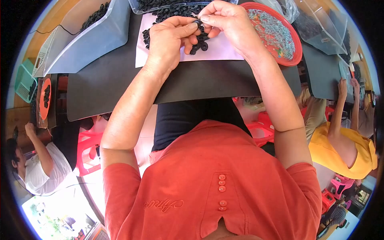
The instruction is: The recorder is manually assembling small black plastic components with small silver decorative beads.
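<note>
My left hand (170,38) is closed, with a small black ring-shaped part (197,22) pinched between thumb and fingertips. Close against it, my right hand (232,26) has its thumb and index finger pressed together at that part. Whatever sits between those right fingertips is too small to make out. Under both hands lies a pile of black ring-shaped parts (200,46) on a white sheet (224,55). Beside my right wrist stands a round red tray (297,56) holding many tiny bluish, clear pieces (274,34).
A large translucent bin (92,44) with black parts stands at the left of the black table (192,86). Another clear container (138,8) is behind the pile. At right is a clear bin (320,30) beside a plastic bag (286,10). People work at both sides.
</note>
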Available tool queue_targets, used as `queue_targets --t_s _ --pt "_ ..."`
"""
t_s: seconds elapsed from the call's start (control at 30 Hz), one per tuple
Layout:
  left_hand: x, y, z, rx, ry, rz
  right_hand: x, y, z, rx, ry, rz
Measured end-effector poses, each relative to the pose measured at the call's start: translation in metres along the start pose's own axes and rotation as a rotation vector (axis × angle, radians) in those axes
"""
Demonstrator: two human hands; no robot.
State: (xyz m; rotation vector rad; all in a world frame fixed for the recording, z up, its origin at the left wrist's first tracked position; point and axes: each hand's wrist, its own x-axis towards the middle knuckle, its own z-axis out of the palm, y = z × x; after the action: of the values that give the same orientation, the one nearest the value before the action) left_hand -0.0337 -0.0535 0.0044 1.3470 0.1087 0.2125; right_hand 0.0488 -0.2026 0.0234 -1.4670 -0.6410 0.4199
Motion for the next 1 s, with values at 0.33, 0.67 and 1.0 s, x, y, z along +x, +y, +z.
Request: queue_targets --t_s 0.33,0.67,1.0 --pt "-0.002 -0.005 0.004 0.114 0.100 0.077 -0.007 -0.002 0.012 -0.071 0.054 -0.024" --pt "-0.004 -0.002 0.006 0.132 0.102 0.054 -0.008 0.014 0.002 -0.162 -0.093 -0.636" --pt "-0.003 -0.008 0.006 0.197 0.124 0.082 -0.010 0.016 0.011 -0.660 0.161 -0.342"
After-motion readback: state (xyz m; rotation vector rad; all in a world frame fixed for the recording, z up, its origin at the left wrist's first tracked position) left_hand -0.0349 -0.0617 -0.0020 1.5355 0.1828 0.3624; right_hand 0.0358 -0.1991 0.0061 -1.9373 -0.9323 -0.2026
